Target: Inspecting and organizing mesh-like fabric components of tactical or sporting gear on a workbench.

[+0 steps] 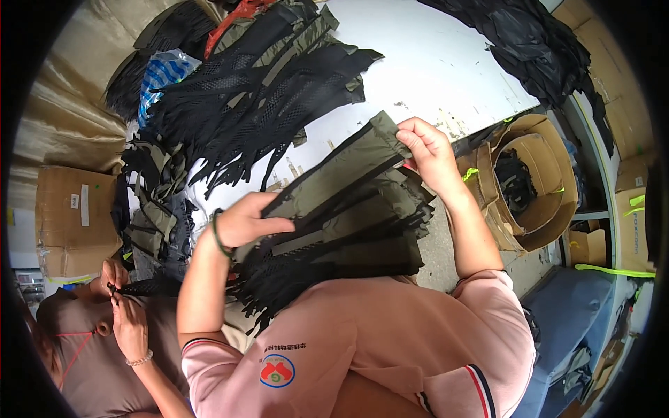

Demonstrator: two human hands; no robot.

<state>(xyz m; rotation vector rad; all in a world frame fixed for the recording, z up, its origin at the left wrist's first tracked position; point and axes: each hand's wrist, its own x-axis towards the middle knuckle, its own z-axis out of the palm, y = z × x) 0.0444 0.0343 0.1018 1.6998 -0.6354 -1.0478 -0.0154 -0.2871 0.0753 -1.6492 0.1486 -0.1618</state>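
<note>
An olive-green fabric strip with black edging is stretched between my two hands, slanting up to the right. My left hand grips its lower left end, thumb lying on top and the other fingers hidden beneath. At the upper right end, my right hand pinches the corner between thumb and fingers. Under the strip, a pile of similar olive and black mesh pieces with fringed black ends rests over my lap.
Black mesh pieces are heaped across the white table. Black fabric lies at the far right. An open cardboard box holds black material on the right. A co-worker's hands work on a small dark piece at the lower left, near a closed carton.
</note>
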